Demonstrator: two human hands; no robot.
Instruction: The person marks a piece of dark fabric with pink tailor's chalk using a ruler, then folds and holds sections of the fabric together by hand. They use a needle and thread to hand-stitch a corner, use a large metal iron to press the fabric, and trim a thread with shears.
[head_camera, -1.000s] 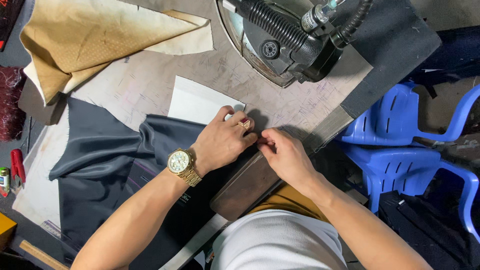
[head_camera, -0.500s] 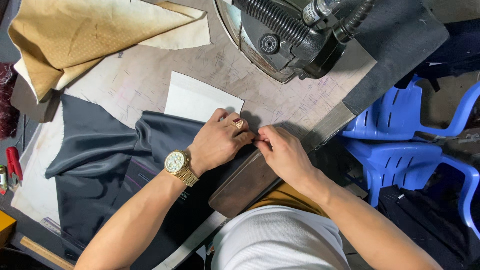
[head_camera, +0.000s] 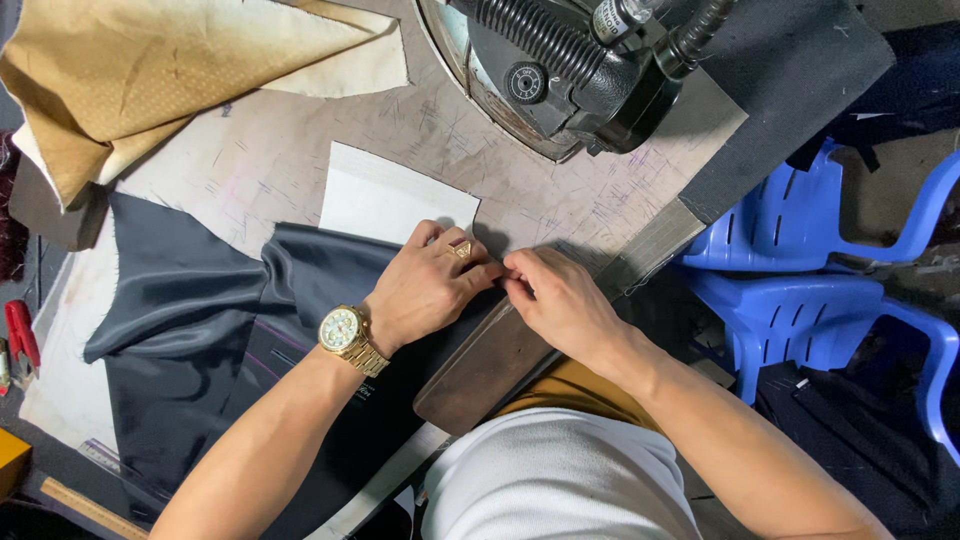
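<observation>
A dark grey garment piece (head_camera: 210, 330) lies spread over the work table (head_camera: 270, 160). My left hand (head_camera: 425, 285), with a gold watch and a ring, presses and pinches the fabric's edge near the table's front. My right hand (head_camera: 560, 300) meets it fingertip to fingertip and pinches the same edge. Under the fabric edge sits a brown wooden block (head_camera: 490, 365). A white rectangular piece (head_camera: 390, 195) lies just beyond my left hand.
A black steam iron with a ribbed hose (head_camera: 570, 70) rests on an oval stand at the back. Tan fabric (head_camera: 150, 70) lies at the far left. Blue plastic chairs (head_camera: 810, 270) stand to the right. Red-handled snips (head_camera: 20, 335) lie at the left edge.
Both hands stay together on the fabric edge, with only slight finger movement. The view has shifted slightly.
</observation>
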